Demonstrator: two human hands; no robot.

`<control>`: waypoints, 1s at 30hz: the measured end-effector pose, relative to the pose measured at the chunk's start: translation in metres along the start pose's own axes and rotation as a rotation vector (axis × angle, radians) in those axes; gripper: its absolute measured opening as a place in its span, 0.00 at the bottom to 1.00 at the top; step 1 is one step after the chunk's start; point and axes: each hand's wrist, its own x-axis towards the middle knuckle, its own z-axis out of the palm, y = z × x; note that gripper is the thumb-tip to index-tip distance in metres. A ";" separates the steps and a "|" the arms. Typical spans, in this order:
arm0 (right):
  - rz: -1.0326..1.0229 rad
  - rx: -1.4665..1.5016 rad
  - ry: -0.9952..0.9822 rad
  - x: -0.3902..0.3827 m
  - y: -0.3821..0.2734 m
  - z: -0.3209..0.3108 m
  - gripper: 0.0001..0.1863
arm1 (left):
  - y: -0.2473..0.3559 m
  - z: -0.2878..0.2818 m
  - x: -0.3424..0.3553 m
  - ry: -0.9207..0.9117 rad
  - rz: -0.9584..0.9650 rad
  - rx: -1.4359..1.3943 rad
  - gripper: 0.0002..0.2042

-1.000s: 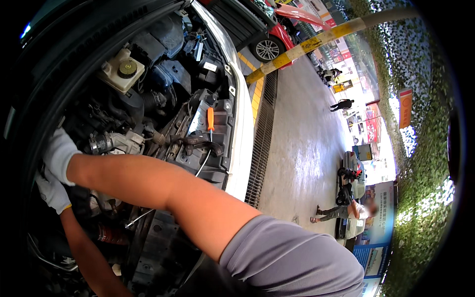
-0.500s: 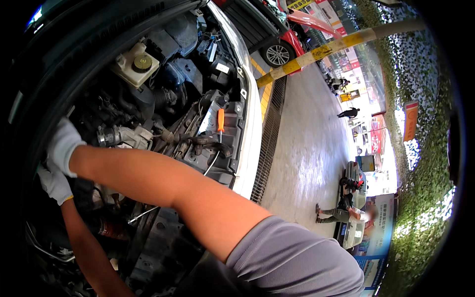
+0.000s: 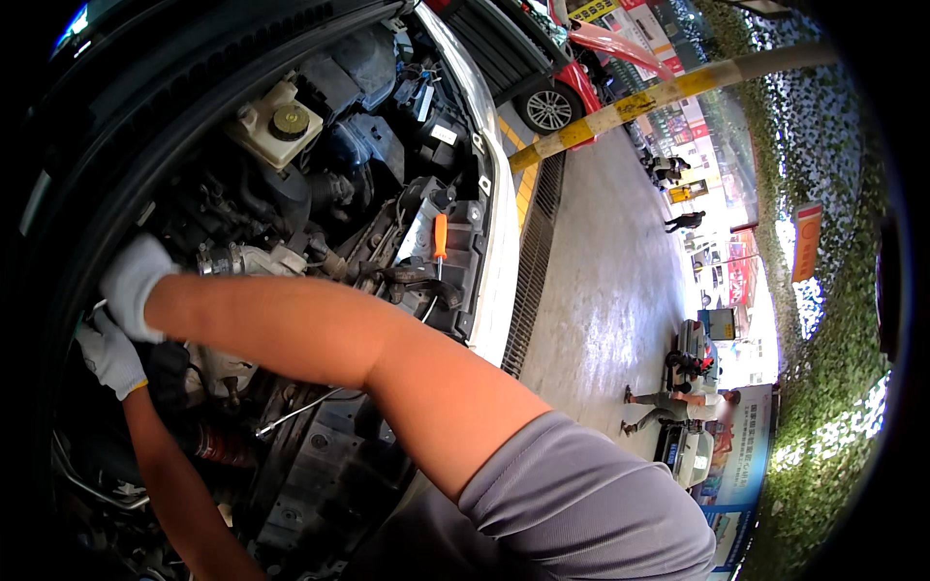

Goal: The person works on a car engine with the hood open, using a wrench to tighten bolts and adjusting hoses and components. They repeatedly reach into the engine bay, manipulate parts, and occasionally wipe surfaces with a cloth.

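Both my hands wear white knit gloves and work close together at the far left of an open engine bay. My right hand (image 3: 140, 289) is blurred, its fingers hidden from me; its bare forearm crosses the engine. Just below it, my left hand (image 3: 111, 358) has its fingers curled beside a small bright metal piece (image 3: 99, 306). What those fingers grip is too dark to make out. An orange-handled screwdriver (image 3: 441, 235) lies on the front panel of the bay. A thin metal rod (image 3: 298, 413) rests across the engine parts below my right forearm.
A cream fluid reservoir (image 3: 276, 131) with a dark round cap stands among hoses and black housings. Along the bay runs the car's pale front edge (image 3: 499, 252). Beyond are a floor grating (image 3: 535, 247), a yellow-and-white post (image 3: 630, 107), a red car (image 3: 572, 87) and a walking person (image 3: 668, 409).
The whole view has shifted slightly to the right. A bright metal piece now shows between my hands, which stay in the same area. The person in the background has taken a step.
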 end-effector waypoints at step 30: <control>-0.016 0.528 -0.096 0.017 0.000 0.031 0.27 | -0.024 0.017 0.001 -0.007 -0.026 0.073 0.22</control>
